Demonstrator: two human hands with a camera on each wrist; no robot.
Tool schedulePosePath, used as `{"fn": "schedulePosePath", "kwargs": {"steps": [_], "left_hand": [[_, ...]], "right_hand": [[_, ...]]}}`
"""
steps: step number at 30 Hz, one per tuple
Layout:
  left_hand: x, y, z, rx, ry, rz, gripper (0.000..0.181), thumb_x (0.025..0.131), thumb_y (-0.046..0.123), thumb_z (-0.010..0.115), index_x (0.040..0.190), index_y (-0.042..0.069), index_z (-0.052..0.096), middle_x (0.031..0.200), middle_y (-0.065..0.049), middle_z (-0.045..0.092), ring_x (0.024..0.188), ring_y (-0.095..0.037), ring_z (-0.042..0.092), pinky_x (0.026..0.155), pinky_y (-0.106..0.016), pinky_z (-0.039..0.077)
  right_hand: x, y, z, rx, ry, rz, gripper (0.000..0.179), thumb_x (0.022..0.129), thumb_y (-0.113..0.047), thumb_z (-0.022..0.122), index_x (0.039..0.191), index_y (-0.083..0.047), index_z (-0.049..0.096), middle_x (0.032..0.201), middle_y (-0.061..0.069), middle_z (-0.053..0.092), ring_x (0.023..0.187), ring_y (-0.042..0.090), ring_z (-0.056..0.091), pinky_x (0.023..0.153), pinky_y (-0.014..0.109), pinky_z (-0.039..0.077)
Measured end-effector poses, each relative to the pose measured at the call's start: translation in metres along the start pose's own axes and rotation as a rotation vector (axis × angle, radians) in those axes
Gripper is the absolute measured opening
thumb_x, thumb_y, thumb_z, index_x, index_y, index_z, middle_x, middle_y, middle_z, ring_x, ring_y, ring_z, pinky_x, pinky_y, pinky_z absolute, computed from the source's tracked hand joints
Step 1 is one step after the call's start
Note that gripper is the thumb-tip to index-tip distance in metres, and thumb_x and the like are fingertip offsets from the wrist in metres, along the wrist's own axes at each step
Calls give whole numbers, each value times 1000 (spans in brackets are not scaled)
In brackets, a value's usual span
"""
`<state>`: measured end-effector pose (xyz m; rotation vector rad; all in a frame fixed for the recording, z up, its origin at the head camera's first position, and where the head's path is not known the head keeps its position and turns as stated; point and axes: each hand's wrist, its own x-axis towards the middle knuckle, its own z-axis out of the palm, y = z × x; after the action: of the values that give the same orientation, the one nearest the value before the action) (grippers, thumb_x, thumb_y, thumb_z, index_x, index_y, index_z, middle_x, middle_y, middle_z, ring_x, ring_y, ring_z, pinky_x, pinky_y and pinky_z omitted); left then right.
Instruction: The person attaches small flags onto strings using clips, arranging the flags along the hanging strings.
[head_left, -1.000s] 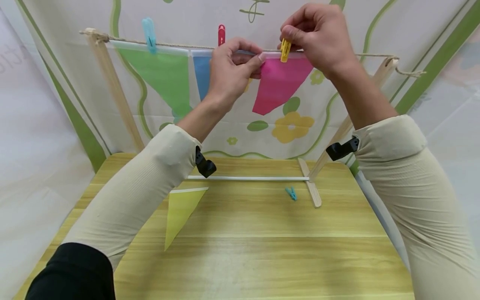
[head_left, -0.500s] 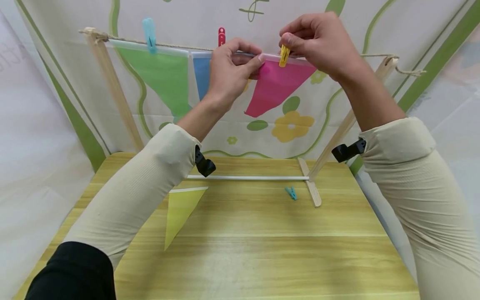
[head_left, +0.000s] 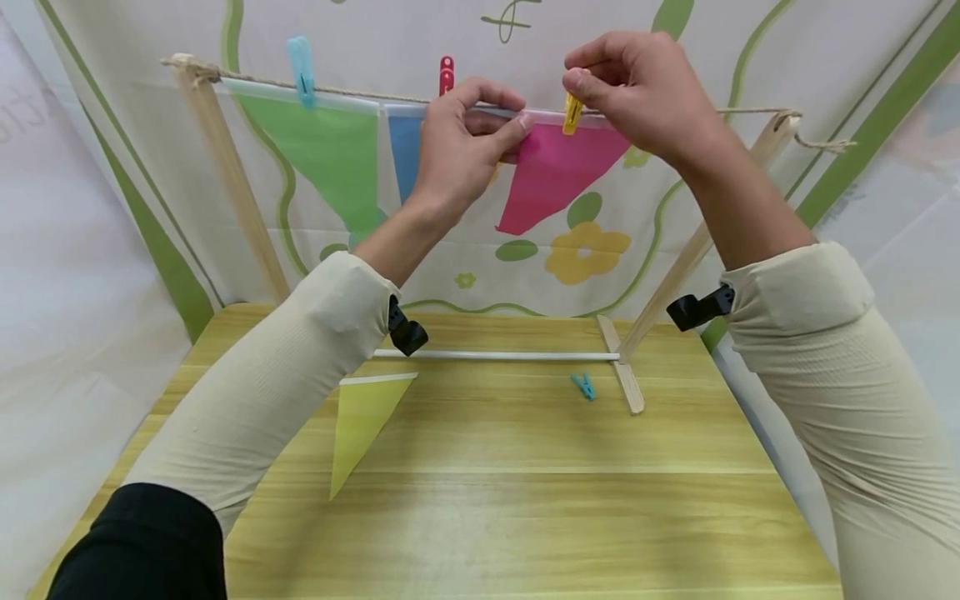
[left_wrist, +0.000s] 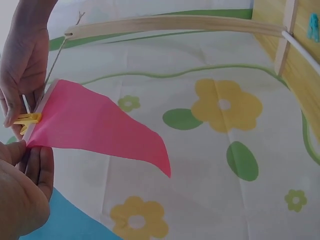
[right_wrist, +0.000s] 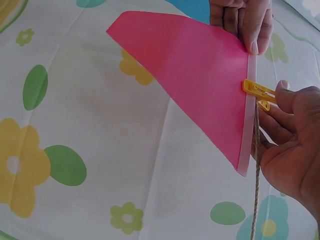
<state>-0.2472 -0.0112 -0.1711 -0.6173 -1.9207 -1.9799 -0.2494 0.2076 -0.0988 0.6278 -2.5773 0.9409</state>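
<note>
The upper edge of a pink flag (head_left: 558, 171) is pinched at one corner between the thumb and fingers of the left hand (head_left: 468, 146). A yellow clothespin (head_left: 572, 115) is pinched by its handle end between the thumb and fingers of the right hand (head_left: 648, 96), and its other end is set over the flag's white border. The hands are held apart, near each other, with the clothespin between them. The pink flag is held up along a string (head_left: 750, 110); whether the string is caught by the clothespin cannot be told.

The string is tied between a left post (head_left: 228, 175) and a right post (head_left: 675, 271), both wooden. A green flag (head_left: 322, 142) is hung from it under a light blue clothespin (head_left: 301, 71). A blue flag (head_left: 403, 150) is partly hidden by the left hand, and a red clothespin (head_left: 447, 77) is seen above it. On the desk (head_left: 540, 508), a yellow flag (head_left: 367, 425) is laid flat, and a small blue clothespin (head_left: 583, 387) is placed near the right post's wooden foot (head_left: 628, 379).
</note>
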Motion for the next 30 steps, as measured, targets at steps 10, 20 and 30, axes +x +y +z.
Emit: {"fn": "schedulePosePath", "kwargs": {"steps": [10, 20, 30], "left_hand": [[-5, -4, -10, 8, -16, 66, 13, 103, 7, 83, 114, 5, 75, 105, -18, 85, 90, -20, 84, 86, -32, 70], [-12, -8, -16, 105, -26, 52, 10, 103, 11, 85, 107, 7, 78, 101, -13, 87, 90, -21, 84, 86, -30, 69], [-18, -11, -21, 102, -30, 50, 10, 103, 10, 84, 108, 5, 77, 100, -13, 87, 87, -16, 84, 86, -32, 69]], "right_hand": [[-3, 1, 1, -39, 42, 0, 47, 111, -33, 74, 149, -6, 72, 120, -4, 76, 103, 4, 66, 86, 12, 54], [-10, 9, 4, 103, 273, -49, 44, 101, -22, 87, 140, -6, 76, 121, -7, 77, 109, 1, 70, 107, 18, 59], [-18, 14, 8, 180, 434, -205, 26, 100, -16, 86, 123, -6, 81, 103, -20, 73, 101, 4, 72, 94, 16, 60]]}}
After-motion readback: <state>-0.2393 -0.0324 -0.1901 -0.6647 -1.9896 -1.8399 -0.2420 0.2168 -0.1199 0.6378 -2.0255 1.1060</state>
